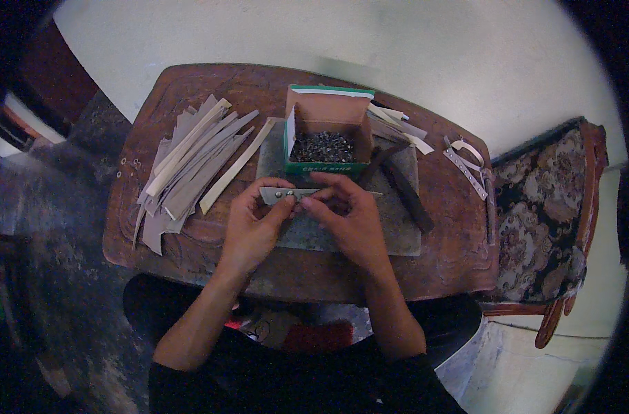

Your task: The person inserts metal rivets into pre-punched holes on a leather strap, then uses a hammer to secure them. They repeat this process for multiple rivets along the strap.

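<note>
A narrow grey strip (270, 195) with several shiny round-headed tacks in it is held over the table. My left hand (251, 224) is closed on its left end, thumb on the front by the tacks. My right hand (351, 224) pinches at the strip's middle, thumb and fingers pressed together. Whether a loose tack is between those fingertips is too small to tell. The strip's thin end shows past the right hand. Just beyond both hands stands a green cardboard box (326, 168), its lid raised, holding many small dark metal tacks (323, 147).
Beneath the hands lies a grey slab (397, 241) on the carved wooden table (459, 234). A dark hammer (405, 190) rests on its right. Loose grey and cream strips (194, 162) are piled left, others (401, 125) behind the box. A curved studded strip (466, 169) lies near a patterned chair (542, 214).
</note>
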Demonstrator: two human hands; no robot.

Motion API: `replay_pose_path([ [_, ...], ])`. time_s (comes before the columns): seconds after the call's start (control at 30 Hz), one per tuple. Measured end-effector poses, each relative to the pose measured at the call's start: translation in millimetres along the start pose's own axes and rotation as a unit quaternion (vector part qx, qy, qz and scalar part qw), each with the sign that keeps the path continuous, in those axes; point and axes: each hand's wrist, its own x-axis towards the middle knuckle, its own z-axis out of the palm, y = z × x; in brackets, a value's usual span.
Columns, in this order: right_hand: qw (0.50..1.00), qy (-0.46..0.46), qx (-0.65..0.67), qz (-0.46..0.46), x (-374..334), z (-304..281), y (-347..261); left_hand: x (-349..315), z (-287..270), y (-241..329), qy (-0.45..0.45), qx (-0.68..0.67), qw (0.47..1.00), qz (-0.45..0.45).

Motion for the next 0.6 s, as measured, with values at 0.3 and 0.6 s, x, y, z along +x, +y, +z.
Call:
replay_pose_path([
  [0.3,0.999,-0.017,-0.034,-0.004,2.4,-2.4,5.3,1.2,0.6,0.7,0.0,0.018,1.0,0.0],
  [0.6,0.999,-0.011,-0.031,-0.003,4.8,-0.5,9.8,2.8,-2.9,-3.7,0.013,0.08,0.997,0.019],
])
